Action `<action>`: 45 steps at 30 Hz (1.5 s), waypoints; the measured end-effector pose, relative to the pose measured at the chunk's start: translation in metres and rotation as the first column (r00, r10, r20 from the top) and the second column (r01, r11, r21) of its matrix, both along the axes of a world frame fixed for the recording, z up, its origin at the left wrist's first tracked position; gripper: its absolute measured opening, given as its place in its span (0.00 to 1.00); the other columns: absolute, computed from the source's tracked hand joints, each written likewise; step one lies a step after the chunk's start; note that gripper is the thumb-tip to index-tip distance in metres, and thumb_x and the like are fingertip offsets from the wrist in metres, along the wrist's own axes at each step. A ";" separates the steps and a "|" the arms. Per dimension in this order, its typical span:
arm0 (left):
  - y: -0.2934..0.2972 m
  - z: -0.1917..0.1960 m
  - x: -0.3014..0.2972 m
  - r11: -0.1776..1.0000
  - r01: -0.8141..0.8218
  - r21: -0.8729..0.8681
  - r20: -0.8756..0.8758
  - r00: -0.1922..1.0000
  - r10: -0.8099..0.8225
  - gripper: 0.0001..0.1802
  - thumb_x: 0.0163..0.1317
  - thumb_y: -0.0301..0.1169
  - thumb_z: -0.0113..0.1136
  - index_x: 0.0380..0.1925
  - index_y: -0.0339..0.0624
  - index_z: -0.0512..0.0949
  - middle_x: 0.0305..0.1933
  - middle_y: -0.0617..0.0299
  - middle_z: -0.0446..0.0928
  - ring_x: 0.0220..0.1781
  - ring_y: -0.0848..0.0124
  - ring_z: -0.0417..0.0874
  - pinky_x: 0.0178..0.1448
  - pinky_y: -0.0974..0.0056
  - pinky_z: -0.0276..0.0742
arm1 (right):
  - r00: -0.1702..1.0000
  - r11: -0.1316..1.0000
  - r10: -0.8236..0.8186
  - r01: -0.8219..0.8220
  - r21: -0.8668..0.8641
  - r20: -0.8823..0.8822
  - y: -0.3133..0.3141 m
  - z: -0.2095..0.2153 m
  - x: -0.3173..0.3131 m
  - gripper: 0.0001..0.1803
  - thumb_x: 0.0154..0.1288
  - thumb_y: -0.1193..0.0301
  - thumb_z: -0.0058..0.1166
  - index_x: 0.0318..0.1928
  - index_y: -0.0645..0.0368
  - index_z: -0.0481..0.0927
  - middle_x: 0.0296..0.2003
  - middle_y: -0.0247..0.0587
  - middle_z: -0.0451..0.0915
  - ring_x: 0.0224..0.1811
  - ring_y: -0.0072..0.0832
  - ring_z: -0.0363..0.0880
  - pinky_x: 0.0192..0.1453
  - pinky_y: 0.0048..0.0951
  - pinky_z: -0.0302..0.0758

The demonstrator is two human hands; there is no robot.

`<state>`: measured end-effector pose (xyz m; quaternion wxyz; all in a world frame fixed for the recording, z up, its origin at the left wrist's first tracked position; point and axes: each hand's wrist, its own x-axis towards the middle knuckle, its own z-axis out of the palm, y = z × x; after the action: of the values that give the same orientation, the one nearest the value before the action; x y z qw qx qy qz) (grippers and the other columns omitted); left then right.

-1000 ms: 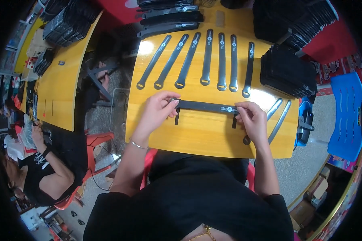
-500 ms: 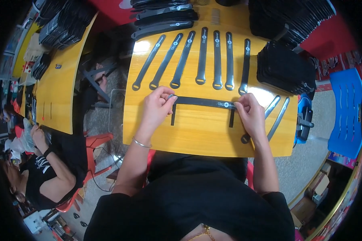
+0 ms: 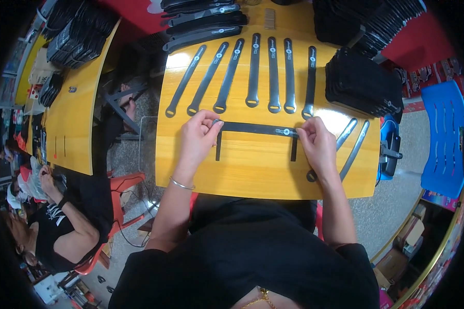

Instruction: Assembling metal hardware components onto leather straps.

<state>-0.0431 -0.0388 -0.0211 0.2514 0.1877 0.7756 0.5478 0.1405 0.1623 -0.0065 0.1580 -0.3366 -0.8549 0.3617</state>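
Note:
A flat black strap [image 3: 255, 127] with a pale printed label is stretched level between my hands, low over the yellow table [image 3: 258, 172]. My left hand [image 3: 200, 135] pinches its left end between thumb and fingers. The other end, beside the label, is in the pinch of my right hand [image 3: 317, 144]. Two short dark lines, a left one [image 3: 218, 146] and a right one [image 3: 293, 149], run down the tabletop from under the strap. Beyond my hands, several similar straps fan out in a row, among them a middle strap [image 3: 253, 72], each with a slotted rounded end toward me.
More straps [image 3: 354, 149] lie right of my right hand, partly hidden by it. A black stack [image 3: 363, 82] stands at the table's right, strap bundles [image 3: 206, 26] at the far left. Another person [image 3: 69, 221] sits by a second table [image 3: 77, 123] at left. A blue chair [image 3: 442, 139] stands at right.
The whole view has shifted slightly. Both hands keep their pinch on the strap, which stays at about the same place above the dark lines.

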 end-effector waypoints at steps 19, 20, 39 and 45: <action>0.006 0.021 0.052 0.953 0.299 0.046 -0.277 0.921 -0.275 0.08 0.59 0.25 0.63 0.35 0.37 0.74 0.29 0.65 0.70 0.25 0.82 0.72 0.27 0.75 0.67 | 0.849 0.872 0.406 -0.471 0.135 0.338 0.052 0.046 0.066 0.16 0.39 0.76 0.66 0.34 0.57 0.81 0.36 0.39 0.75 0.47 0.37 0.71 0.53 0.36 0.71; 0.010 0.033 0.061 0.927 0.376 0.005 -0.292 0.887 -0.358 0.09 0.59 0.26 0.63 0.37 0.36 0.75 0.30 0.63 0.71 0.25 0.79 0.73 0.29 0.75 0.68 | 0.828 0.845 0.446 -0.514 0.144 0.341 0.052 0.045 0.064 0.16 0.39 0.76 0.66 0.33 0.56 0.80 0.36 0.39 0.75 0.47 0.38 0.71 0.52 0.37 0.71; -0.019 0.037 0.051 0.910 0.412 0.054 0.122 0.902 -0.415 0.09 0.64 0.22 0.53 0.42 0.34 0.80 0.33 0.61 0.76 0.26 0.77 0.79 0.28 0.75 0.72 | 0.817 0.812 0.558 -0.574 0.108 0.147 0.017 0.054 0.037 0.10 0.54 0.75 0.60 0.39 0.57 0.82 0.28 0.41 0.78 0.35 0.37 0.79 0.43 0.33 0.74; -0.032 0.030 0.023 0.958 0.223 0.182 0.357 0.893 -0.276 0.11 0.64 0.20 0.51 0.47 0.33 0.74 0.37 0.60 0.72 0.31 0.75 0.81 0.33 0.75 0.77 | 0.922 0.895 0.381 -0.386 -0.222 -0.070 0.009 0.031 0.031 0.11 0.60 0.80 0.54 0.44 0.62 0.81 0.29 0.45 0.78 0.31 0.31 0.79 0.37 0.28 0.74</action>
<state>-0.0203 -0.0710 0.0093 0.4511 0.1933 0.6427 0.5883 0.1715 0.1711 0.0248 0.0540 -0.1732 -0.8542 0.4872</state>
